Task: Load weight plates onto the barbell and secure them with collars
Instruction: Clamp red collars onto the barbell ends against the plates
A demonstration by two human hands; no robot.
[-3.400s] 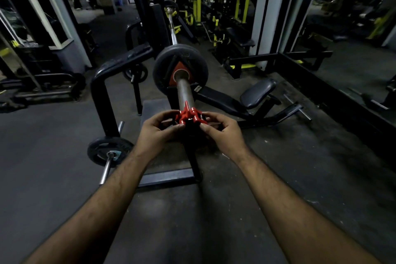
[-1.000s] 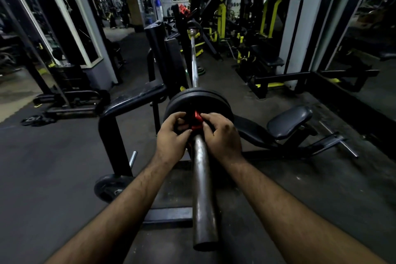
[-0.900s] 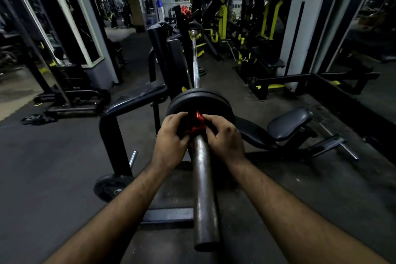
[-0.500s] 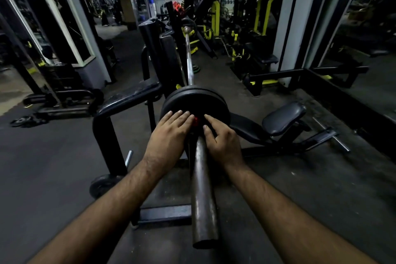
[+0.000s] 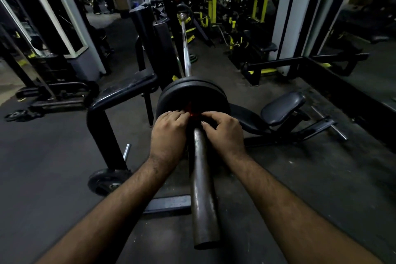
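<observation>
The barbell sleeve [image 5: 202,178] runs straight away from me, its steel shaft [image 5: 186,49] resting on a black rack. Black weight plates [image 5: 192,92] sit on the sleeve. A red collar [image 5: 191,111] is pressed against the nearest plate, mostly hidden by my fingers. My left hand [image 5: 168,133] grips the collar from the left of the sleeve. My right hand [image 5: 222,132] grips it from the right, fingers curled over the bar.
A black rack post [image 5: 102,126] stands to the left, with a small plate [image 5: 107,181] on a peg at its foot. A padded bench [image 5: 282,108] lies to the right. Loose plates [image 5: 17,114] rest on the floor far left. Machines fill the back.
The collar has gone from the sleeve's near end up against the plates. In the last half second my left fingers curled from flat on the plate onto the collar.
</observation>
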